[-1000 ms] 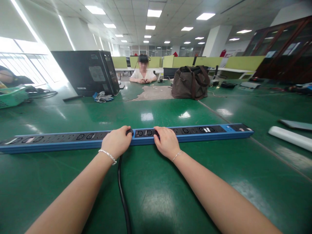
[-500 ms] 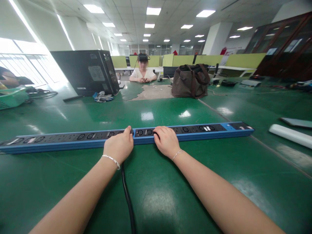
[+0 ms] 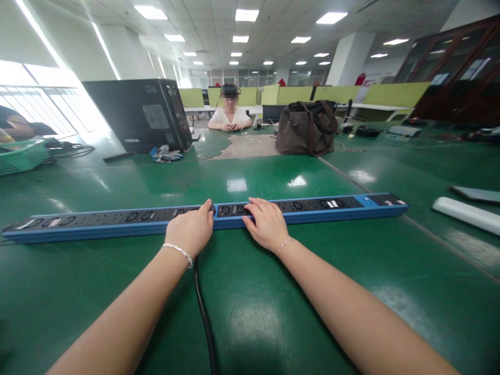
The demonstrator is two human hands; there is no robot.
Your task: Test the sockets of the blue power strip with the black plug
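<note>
A long blue power strip (image 3: pixel 332 214) with a black socket face lies across the green table (image 3: pixel 164 182). Near its middle my left hand (image 3: pixel 190 227) is closed around a black plug, mostly hidden by the fingers; a black cable (image 3: pixel 203 312) runs from under this hand toward me. Just to the right, my right hand (image 3: pixel 267 224) rests at the strip with its fingers apart, the fingertips over the sockets and the thumb at the front edge. Nothing shows between those fingers.
At the back left stand a black computer case (image 3: pixel 136 114), gloves (image 3: pixel 166 153) and a green basket (image 3: pixel 23 156). A brown bag (image 3: pixel 304 127) sits at the back, near a seated person (image 3: pixel 229 117). A white bar (image 3: pixel 469 213) lies at the right.
My right hand's fingers have spread apart, and its thumb has moved slightly left. The strip's left end has shifted slightly to the right in view. My left hand keeps its closed grip.
</note>
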